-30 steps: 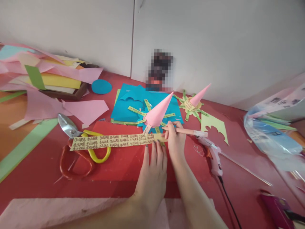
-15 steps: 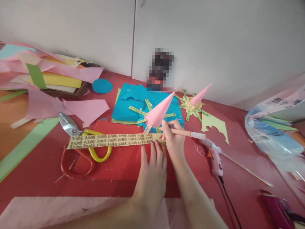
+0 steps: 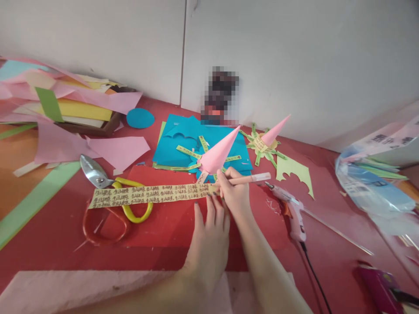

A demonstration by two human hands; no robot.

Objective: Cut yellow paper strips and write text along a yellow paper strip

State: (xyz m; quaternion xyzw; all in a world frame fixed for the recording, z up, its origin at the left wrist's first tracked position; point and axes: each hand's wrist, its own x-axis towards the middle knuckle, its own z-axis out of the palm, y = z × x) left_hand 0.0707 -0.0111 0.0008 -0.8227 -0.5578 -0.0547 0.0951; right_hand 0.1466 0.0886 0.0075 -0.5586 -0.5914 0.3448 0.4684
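My left hand (image 3: 210, 226) lies with its fingers spread, their tips on the lower edge of a yellow paper strip (image 3: 157, 194) covered in rows of dark handwriting. Wrapped round a pink pen (image 3: 244, 179), my right hand (image 3: 236, 192) rests at the strip's right end, the pen's tip over the paper there. The strip crosses the handles of large scissors (image 3: 98, 176) at its left part. Just behind my hands stands a pink paper cone (image 3: 218, 152) on a blue base with written green strips (image 3: 186, 151) radiating from it.
A pink glue gun (image 3: 293, 209) with a black cord lies at the right. Behind it are a second cone piece (image 3: 273, 135) and a cut green sheet (image 3: 296, 172). Paper scraps fill a tray (image 3: 104, 126) at the left. A plastic bag (image 3: 369, 174) sits far right.
The paper strip has shifted slightly left. My right hand and the pen have moved a little, the pen's rear end now further left and higher.
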